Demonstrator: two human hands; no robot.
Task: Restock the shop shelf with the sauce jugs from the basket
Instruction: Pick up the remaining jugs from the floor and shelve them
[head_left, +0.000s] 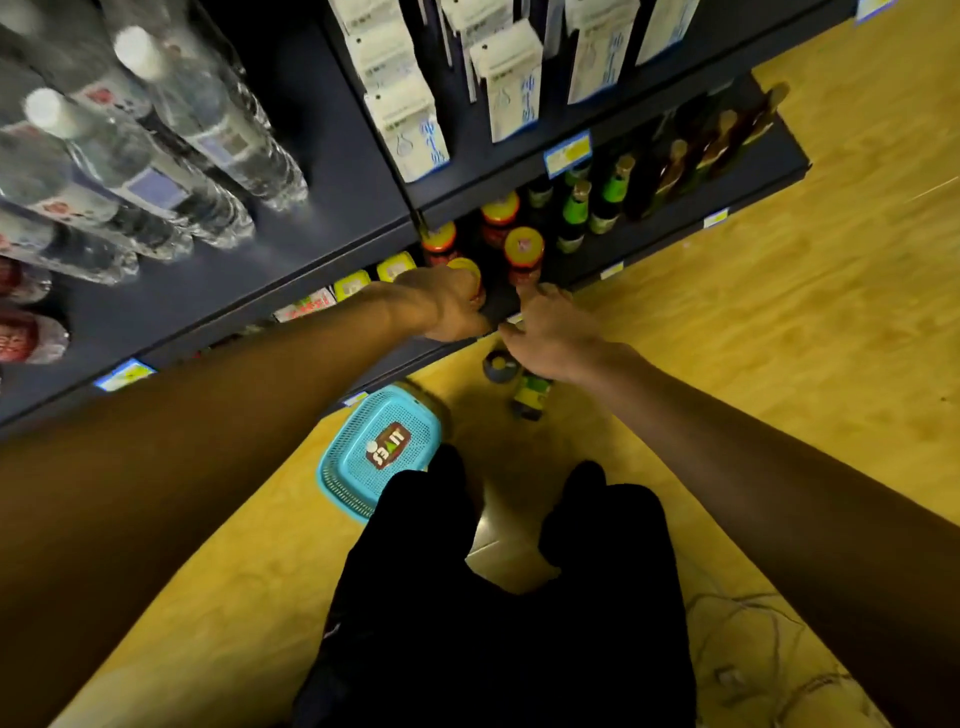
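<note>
Both arms outstretched; left hand (449, 306) fingers curled, right hand (553, 332) fingers extended.

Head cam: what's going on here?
A person is restocking a low shelf. The left hand grips a yellow-capped sauce jug at the shelf's front edge; the right hand reaches, fingers spread, toward a neighbouring jug. The blue basket on the floor looks empty; two bottles stand beside it.
</note>
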